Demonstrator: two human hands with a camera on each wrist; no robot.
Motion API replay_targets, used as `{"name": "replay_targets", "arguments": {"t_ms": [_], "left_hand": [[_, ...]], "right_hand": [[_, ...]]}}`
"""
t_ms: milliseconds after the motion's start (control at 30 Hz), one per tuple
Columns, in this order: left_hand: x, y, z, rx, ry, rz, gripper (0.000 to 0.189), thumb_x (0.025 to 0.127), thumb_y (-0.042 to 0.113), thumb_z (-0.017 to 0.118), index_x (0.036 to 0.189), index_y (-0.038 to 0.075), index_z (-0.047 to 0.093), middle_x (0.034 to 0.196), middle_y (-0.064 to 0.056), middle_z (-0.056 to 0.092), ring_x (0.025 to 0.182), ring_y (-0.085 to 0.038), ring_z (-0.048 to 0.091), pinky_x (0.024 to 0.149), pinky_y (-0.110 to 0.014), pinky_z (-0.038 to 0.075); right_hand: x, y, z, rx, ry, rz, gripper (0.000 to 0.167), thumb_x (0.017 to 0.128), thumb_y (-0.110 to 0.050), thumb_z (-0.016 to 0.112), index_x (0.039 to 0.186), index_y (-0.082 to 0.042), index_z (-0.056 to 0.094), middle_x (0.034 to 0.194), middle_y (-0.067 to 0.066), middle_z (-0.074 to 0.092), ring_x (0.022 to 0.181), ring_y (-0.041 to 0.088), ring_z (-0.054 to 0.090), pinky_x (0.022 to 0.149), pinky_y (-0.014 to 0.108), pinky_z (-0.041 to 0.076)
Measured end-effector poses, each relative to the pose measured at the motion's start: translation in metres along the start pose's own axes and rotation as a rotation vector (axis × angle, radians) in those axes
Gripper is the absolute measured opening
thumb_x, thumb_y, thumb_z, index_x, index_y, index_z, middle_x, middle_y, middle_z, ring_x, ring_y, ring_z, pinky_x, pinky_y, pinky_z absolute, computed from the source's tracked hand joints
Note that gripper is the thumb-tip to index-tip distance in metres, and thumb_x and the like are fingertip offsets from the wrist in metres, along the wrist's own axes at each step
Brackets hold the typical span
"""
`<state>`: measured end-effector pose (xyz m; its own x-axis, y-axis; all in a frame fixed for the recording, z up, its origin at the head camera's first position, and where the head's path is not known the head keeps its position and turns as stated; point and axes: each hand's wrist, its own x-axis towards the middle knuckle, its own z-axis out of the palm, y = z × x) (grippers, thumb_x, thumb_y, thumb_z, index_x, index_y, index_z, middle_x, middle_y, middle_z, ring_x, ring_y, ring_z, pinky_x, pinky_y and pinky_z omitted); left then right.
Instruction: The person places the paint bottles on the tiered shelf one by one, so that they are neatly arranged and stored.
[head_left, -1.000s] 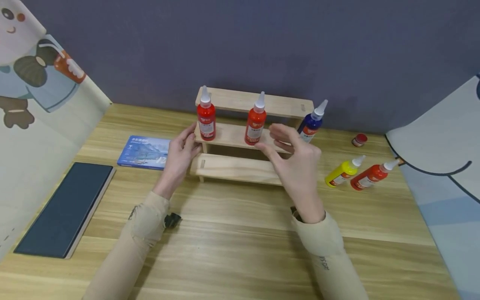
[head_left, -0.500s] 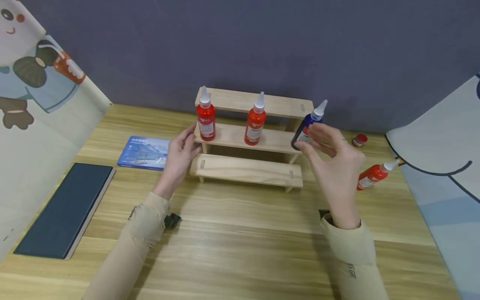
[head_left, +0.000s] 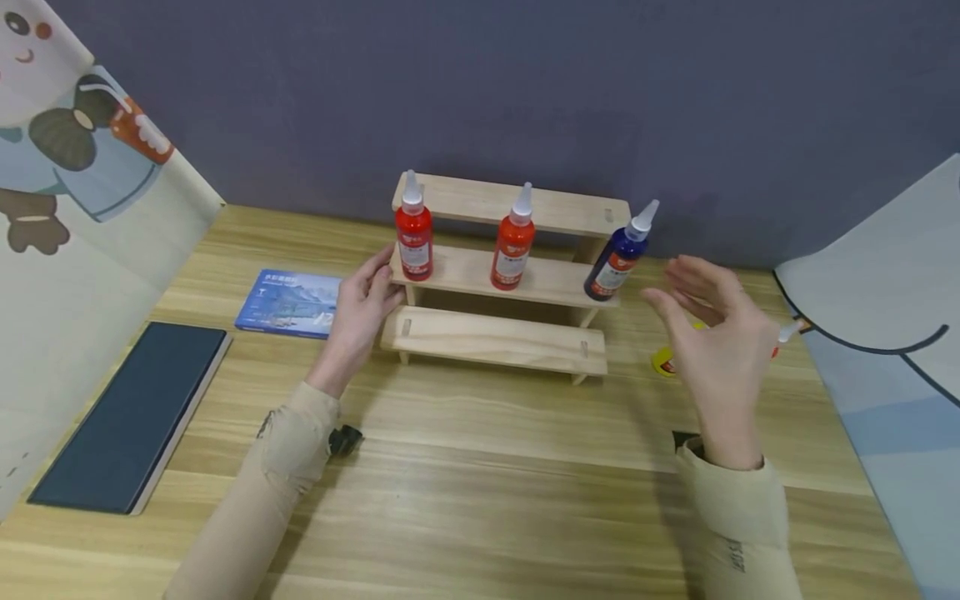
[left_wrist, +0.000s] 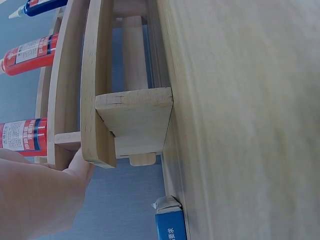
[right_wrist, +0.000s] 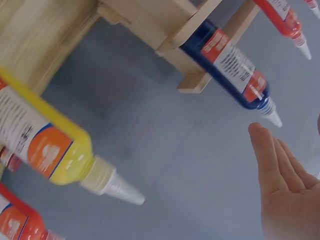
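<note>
A three-tier wooden rack (head_left: 495,333) stands near the back wall. On its middle tier are two red paint bottles, the left one (head_left: 415,242) and the centre one (head_left: 512,250), with a dark blue paint bottle (head_left: 618,262) at the right end. My left hand (head_left: 362,312) holds the rack's left end; the left wrist view shows that hand (left_wrist: 40,195) at the tier's edge below a red bottle. To the right of the blue bottle, apart from it, my right hand (head_left: 716,342) has its fingers loosely bent around nothing. It partly hides a yellow paint bottle (head_left: 663,362).
Another red paint bottle (right_wrist: 20,217) stands beside the yellow one on the right, largely hidden in the head view. A small red-lidded jar (right_wrist: 10,159) is behind them. Left of the rack lie a blue box (head_left: 288,302) and a dark flat panel (head_left: 131,417).
My right hand has moved right, from beside the centre red bottle, past the blue bottle, to in front of the yellow one. The left hand and the bottles have stayed in place.
</note>
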<state>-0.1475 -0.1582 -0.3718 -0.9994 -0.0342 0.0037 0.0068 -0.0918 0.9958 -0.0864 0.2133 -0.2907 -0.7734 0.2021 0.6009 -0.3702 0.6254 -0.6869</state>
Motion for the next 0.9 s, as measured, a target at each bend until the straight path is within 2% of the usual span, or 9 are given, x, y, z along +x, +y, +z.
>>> {"name": "replay_targets", "arguments": {"t_ms": [200,467,667,900], "left_hand": [[0.0,0.001,0.0,0.008,0.002,0.002,0.049,0.118,0.008,0.036,0.167,0.001,0.032,0.172,-0.021,0.029,0.144,-0.041,0.05,0.119,-0.034,0.048],[0.0,0.0,0.001,0.007,0.001,0.005,0.049,0.118,0.007,0.035,0.167,0.001,0.032,0.17,-0.021,0.033,0.141,-0.041,0.052,0.119,-0.034,0.049],[0.0,0.0,0.001,0.009,-0.004,0.009,0.049,0.118,0.007,0.035,0.167,0.001,0.032,0.17,-0.021,0.034,0.139,-0.042,0.053,0.119,-0.034,0.049],[0.0,0.001,0.0,0.012,-0.005,0.013,0.05,0.118,0.008,0.035,0.167,0.001,0.031,0.17,-0.02,0.033,0.138,-0.041,0.054,0.119,-0.033,0.048]], "right_hand": [[0.001,0.01,-0.013,-0.053,0.004,0.024,0.041,0.09,-0.005,0.089,0.128,-0.001,0.076,0.12,0.012,0.078,0.103,0.0,0.072,0.089,0.012,0.06],[-0.001,0.031,-0.031,-0.109,-0.005,0.099,0.044,0.09,-0.007,0.089,0.132,-0.007,0.075,0.124,0.009,0.076,0.106,0.0,0.07,0.089,0.01,0.059],[-0.005,0.048,-0.042,-0.187,0.026,0.115,0.047,0.088,-0.011,0.092,0.133,-0.008,0.076,0.123,0.013,0.077,0.101,-0.009,0.065,0.09,0.009,0.057],[-0.008,0.064,-0.054,-0.23,0.046,0.167,0.049,0.09,-0.019,0.091,0.136,-0.014,0.075,0.128,0.01,0.076,0.103,-0.009,0.065,0.093,0.01,0.057]]}}
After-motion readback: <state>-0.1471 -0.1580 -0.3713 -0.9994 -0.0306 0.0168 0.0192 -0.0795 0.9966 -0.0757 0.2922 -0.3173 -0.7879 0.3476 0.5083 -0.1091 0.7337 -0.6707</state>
